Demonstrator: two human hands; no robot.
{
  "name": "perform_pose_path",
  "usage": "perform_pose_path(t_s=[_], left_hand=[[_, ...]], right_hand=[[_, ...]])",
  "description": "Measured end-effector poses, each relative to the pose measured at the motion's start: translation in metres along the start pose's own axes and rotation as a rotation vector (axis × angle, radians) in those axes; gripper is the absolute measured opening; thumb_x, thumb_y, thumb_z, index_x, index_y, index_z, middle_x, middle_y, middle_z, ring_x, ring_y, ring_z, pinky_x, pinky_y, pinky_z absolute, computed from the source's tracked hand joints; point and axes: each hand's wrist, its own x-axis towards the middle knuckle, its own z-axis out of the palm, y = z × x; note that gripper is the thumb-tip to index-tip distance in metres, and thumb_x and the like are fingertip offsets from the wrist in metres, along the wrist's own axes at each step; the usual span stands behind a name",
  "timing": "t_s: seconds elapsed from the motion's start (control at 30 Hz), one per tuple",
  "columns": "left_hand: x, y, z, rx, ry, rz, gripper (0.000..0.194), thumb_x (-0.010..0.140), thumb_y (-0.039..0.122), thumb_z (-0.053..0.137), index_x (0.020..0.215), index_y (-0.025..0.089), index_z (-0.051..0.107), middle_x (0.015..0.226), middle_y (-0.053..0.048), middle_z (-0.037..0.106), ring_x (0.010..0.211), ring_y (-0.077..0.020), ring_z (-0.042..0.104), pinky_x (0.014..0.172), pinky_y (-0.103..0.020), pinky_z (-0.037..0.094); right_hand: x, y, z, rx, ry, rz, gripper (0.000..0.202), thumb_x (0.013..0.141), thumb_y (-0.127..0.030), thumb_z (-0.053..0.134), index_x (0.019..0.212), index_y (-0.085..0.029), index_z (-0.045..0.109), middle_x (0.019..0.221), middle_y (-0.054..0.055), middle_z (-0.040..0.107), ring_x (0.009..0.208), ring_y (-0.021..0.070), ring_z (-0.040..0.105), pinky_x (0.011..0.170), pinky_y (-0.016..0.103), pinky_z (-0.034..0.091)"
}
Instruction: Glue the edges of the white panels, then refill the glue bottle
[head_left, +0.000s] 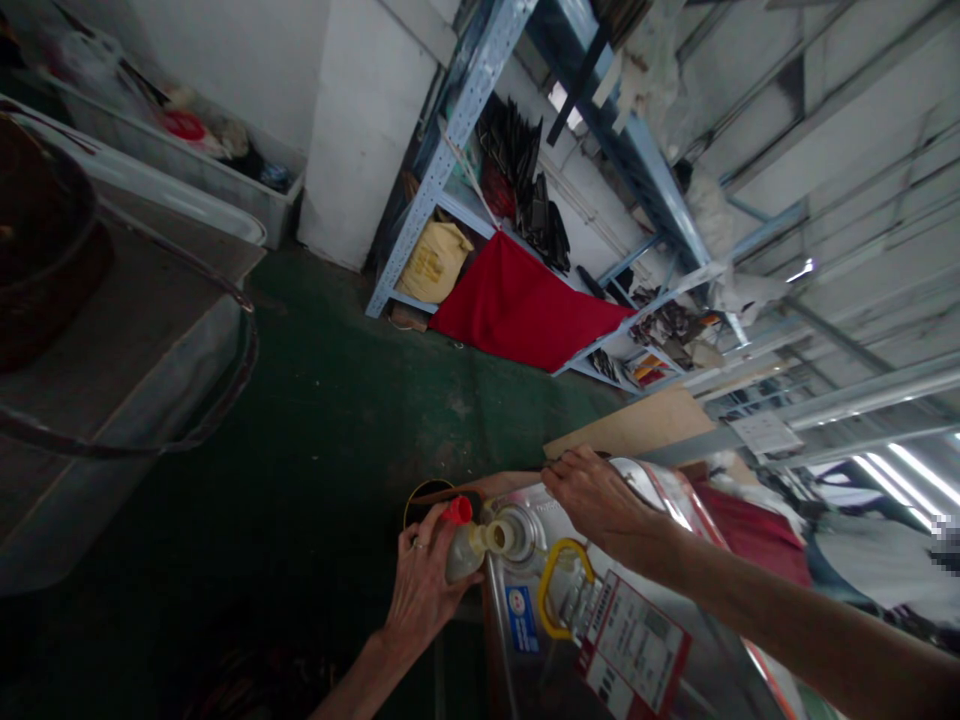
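My left hand [420,575] is closed around a small translucent bottle [463,556]. A red cap [459,509] shows at its fingertips. The bottle's mouth is right against the pale spout [501,537] of a large metal can [541,512]; whether they touch I cannot tell. My right hand [589,490] grips the can's far edge, fingers curled over it. On the can's top are a yellow carrying handle [546,600], a blue sticker [520,618] and a white label with a red border [637,640].
Blue metal shelving [450,150] stands ahead, with a red cloth [525,305] and a yellow bag [435,262] on it. A brown board [637,425] lies beyond the can. At left are a grey table [172,290] and a filled plastic bin [281,215]. The floor [337,390] is green.
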Motion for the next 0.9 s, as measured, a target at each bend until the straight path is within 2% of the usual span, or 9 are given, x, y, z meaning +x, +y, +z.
perform_pose_path(t_s=[0.43, 0.67, 0.9], left_hand=[[0.000, -0.001, -0.005, 0.057, 0.002, 0.006, 0.060, 0.069, 0.041, 0.074, 0.120, 0.017, 0.052, 0.123, -0.016, 0.057, 0.108, -0.0309, 0.057, 0.084, -0.045, 0.047], [-0.007, -0.009, 0.001, 0.062, 0.016, 0.045, 0.062, 0.072, 0.045, 0.072, 0.122, 0.016, 0.050, 0.126, -0.018, 0.054, 0.108, -0.0301, 0.055, 0.084, -0.043, 0.046], [-0.008, -0.011, 0.001, 0.054, 0.001, 0.024, 0.063, 0.073, 0.043, 0.072, 0.124, 0.016, 0.048, 0.129, -0.018, 0.051, 0.108, -0.0296, 0.055, 0.086, -0.043, 0.045]], right_hand=[[0.004, -0.005, 0.001, -0.010, -0.007, 0.013, 0.023, 0.085, -0.002, 0.045, 0.095, -0.011, 0.064, 0.089, 0.010, 0.068, 0.086, 0.0237, 0.060, 0.079, 0.036, 0.036], [0.001, -0.014, -0.004, -0.021, -0.004, 0.036, 0.022, 0.086, -0.004, 0.045, 0.099, -0.011, 0.062, 0.092, 0.012, 0.067, 0.091, 0.0257, 0.060, 0.085, 0.039, 0.037], [0.002, -0.015, -0.004, -0.016, -0.019, 0.036, 0.020, 0.087, -0.006, 0.047, 0.098, -0.011, 0.063, 0.092, 0.011, 0.067, 0.089, 0.0251, 0.060, 0.083, 0.038, 0.039]])
